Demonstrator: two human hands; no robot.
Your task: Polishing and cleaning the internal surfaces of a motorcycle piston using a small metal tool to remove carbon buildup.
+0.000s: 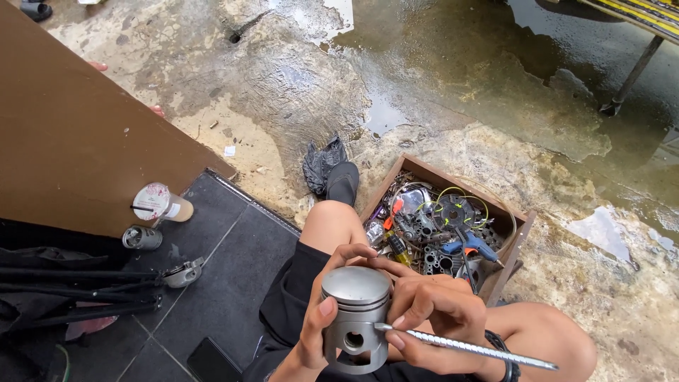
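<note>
Our left hand grips an upright grey piston over our lap while our right hand pinches a slender metal scribing tool, tip at the pin hole; wooden parts box sits at one o'clock. We judge scraping underway; steadiness matters.

We see a wet, cracked concrete floor bearing a wooden box of metal parts and tools, with a crumpled black bag just beyond it. To the left, dark tiles carry a lidded plastic cup, a small metal cylinder and black tripod legs.
</note>
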